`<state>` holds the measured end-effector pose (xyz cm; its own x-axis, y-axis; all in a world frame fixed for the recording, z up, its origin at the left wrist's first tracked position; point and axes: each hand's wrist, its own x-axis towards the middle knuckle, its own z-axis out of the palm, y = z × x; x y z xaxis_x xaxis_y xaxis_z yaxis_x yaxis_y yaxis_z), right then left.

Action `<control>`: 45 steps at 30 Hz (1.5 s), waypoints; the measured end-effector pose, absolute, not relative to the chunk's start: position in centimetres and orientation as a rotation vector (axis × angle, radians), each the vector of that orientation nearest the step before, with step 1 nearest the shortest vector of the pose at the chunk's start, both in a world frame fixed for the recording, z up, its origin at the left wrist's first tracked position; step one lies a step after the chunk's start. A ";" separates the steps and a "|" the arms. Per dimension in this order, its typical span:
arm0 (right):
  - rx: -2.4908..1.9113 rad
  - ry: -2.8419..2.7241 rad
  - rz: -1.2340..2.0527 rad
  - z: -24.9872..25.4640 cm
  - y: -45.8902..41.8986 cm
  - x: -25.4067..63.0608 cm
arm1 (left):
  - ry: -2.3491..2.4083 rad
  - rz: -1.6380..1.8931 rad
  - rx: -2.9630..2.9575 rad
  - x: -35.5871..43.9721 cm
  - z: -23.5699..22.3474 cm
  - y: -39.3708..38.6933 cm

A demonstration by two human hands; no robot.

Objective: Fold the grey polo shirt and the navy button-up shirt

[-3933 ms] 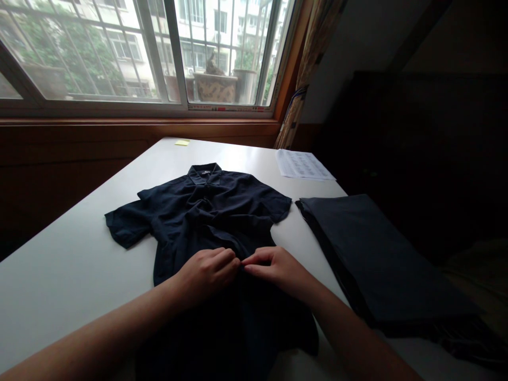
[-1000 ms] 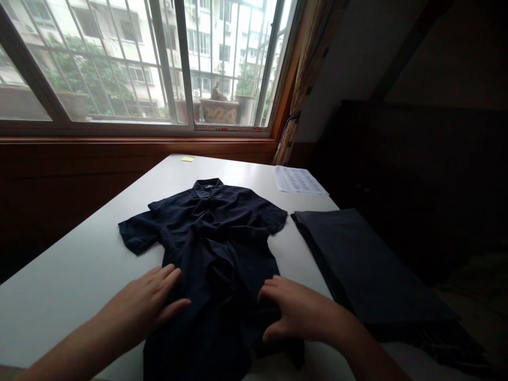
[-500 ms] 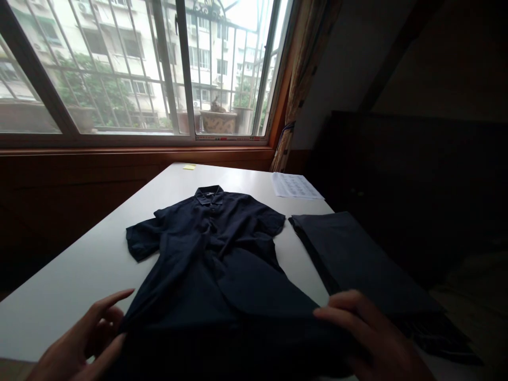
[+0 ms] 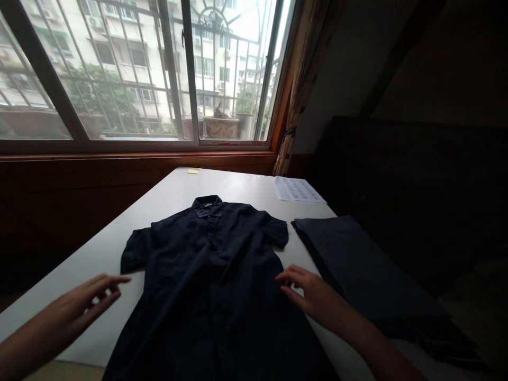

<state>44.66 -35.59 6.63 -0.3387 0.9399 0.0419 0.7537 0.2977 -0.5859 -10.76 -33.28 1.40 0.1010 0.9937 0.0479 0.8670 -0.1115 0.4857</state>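
Observation:
A dark navy short-sleeved shirt (image 4: pixel 210 275) lies spread out face up, its collar towards the window and its hem running out of view at the bottom. To the left of the shirt, my left hand (image 4: pixel 91 296) hovers over the bare tabletop below the left sleeve, fingers stretched and apart, holding nothing. My right hand (image 4: pixel 304 288) is over the shirt's right side edge, with thumb and forefinger apart and no fabric between them. Whether its fingertips touch the cloth I cannot tell.
A white table (image 4: pixel 99 238) bears everything. Dark folded fabric (image 4: pixel 369 264) lies along its right side. Printed sheets (image 4: pixel 299 189) rest at the far right corner, and a yellow sticky note (image 4: pixel 193 171) at the far left. Beyond stand a barred window (image 4: pixel 138 79) and a tied curtain (image 4: pixel 286 143).
Both hands have let go of the shirt's lower part and moved forward along its sides. The shirt lies flatter, its front less bunched, and sits slightly nearer to me.

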 end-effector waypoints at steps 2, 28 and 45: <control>-1.521 -2.209 0.393 5.4 -31.0 44.6 | 1.931 0.531 2.061 -11.2 2.1 -28.6; -2.076 -2.407 0.300 3.8 -23.2 49.0 | 2.407 0.307 2.353 -14.8 2.7 -17.1; -1.953 -2.266 0.540 5.8 -9.8 47.3 | 1.904 0.415 2.168 -4.8 3.2 -4.9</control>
